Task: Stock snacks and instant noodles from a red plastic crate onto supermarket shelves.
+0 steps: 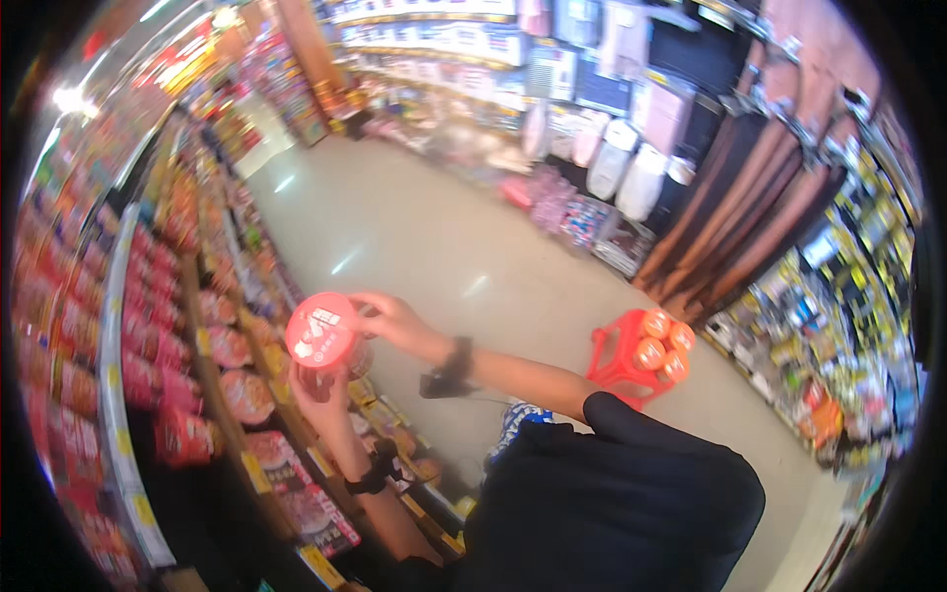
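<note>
A round tub with a pink-red lid (322, 331) is held up between my two hands in front of the shelves at the left. My left hand (322, 392) grips its lower side from below. My right hand (391, 320) holds the lid's right edge with thumb and fingers. The lid bears writing and a picture. Part of the tub's clear-looking side shows under the lid, beside my right fingers. Both wrists wear dark bands.
Tiered store shelves (122, 355) with packaged food run along the left. A red plastic stool (618, 344) bearing several orange-lidded containers (651, 353) stands on the floor at the right. Behind it are hanging goods, brown posts and a wall display.
</note>
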Demonstrator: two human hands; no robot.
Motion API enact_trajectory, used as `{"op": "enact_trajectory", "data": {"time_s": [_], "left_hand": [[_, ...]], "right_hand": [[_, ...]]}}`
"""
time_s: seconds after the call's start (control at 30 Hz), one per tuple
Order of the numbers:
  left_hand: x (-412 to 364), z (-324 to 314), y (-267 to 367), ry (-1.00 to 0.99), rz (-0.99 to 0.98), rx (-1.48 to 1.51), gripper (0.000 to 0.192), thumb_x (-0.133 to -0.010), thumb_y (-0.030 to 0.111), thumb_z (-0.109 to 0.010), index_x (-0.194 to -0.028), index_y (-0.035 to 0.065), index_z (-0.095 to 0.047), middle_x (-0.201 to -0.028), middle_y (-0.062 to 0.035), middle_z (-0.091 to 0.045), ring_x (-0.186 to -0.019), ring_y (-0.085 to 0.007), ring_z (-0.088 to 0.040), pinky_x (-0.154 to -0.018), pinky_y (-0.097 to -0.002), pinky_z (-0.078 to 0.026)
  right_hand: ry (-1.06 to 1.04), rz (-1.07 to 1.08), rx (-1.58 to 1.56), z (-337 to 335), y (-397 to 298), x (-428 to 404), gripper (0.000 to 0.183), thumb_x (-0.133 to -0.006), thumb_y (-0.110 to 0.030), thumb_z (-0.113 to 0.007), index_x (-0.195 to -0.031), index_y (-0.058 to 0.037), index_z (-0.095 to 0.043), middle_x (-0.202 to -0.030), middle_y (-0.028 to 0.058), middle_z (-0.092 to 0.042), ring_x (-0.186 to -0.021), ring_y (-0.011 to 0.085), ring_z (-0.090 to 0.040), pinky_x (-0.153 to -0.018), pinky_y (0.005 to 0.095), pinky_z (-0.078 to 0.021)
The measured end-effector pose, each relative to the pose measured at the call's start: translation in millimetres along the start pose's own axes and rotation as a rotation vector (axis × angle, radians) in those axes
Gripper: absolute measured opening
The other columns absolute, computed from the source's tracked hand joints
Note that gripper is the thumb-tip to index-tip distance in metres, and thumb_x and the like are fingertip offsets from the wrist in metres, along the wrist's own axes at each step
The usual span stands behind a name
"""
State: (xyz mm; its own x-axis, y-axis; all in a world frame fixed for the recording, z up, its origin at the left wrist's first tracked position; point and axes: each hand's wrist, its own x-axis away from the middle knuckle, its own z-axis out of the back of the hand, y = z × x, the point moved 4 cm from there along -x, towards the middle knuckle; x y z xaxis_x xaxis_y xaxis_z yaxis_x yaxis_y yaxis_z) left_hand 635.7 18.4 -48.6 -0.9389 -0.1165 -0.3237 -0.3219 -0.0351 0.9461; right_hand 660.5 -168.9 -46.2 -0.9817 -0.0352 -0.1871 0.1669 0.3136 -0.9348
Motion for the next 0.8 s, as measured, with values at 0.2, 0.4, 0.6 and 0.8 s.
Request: {"op": "enact_trajectory", "data": {"time_s": [0.2,0.4,0.6,0.8], "left_hand": [[30.7,-129.8,-27.8,-0.377,0.114,0.179,0.070,-0.076,0.003,-0.078,-0.136,0.0027,-0.041,-0.135,-0.0123,-0.048,-0.124,-0.0233,-0.048,-0.103,-0.0383,-0.043],[86.0,-236.3,-32.3,-0.658,0.179,0.200,0.069,-0.080,-0.001,-0.073,-0.139,0.0014,-0.038,-0.138,-0.0157,-0.047,-0.127,-0.0258,-0.047,-0.103,-0.0393,-0.043],[162.0,-335.8,-19.2,-1.078,0.236,0.300,0.066,-0.081,0.001,-0.073,-0.137,-0.0002,-0.038,-0.136,-0.0159,-0.048,-0.126,-0.0246,-0.048,-0.103,-0.0387,-0.045],[230.6,-386.0,-13.7,-1.261,0.293,0.287,0.060,-0.084,0.005,-0.072,-0.135,0.0025,-0.040,-0.134,-0.0139,-0.050,-0.126,-0.0233,-0.047,-0.106,-0.0394,-0.040]], "right_hand": [[0.367,0.038,0.098,120.9,-22.3,77.7,0.053,-0.082,-0.029,-0.073,-0.122,0.0030,-0.058,-0.108,0.0108,-0.059,-0.089,0.0160,-0.062,-0.072,0.0289,-0.0528],[0.711,0.022,0.095,209.4,-49.5,181.8,0.050,-0.081,-0.026,-0.075,-0.120,0.0016,-0.060,-0.109,0.0077,-0.060,-0.092,0.0158,-0.061,-0.075,0.0278,-0.0521],[0.985,0.117,0.077,265.4,-73.6,293.0,0.046,-0.083,-0.025,-0.073,-0.118,0.0002,-0.059,-0.111,0.0076,-0.061,-0.097,0.0155,-0.060,-0.079,0.0289,-0.0520],[1.085,0.153,0.050,296.8,-76.6,375.2,0.044,-0.087,-0.028,-0.068,-0.121,-0.0015,-0.057,-0.112,0.0069,-0.060,-0.104,0.0161,-0.060,-0.085,0.0296,-0.0505]]}}
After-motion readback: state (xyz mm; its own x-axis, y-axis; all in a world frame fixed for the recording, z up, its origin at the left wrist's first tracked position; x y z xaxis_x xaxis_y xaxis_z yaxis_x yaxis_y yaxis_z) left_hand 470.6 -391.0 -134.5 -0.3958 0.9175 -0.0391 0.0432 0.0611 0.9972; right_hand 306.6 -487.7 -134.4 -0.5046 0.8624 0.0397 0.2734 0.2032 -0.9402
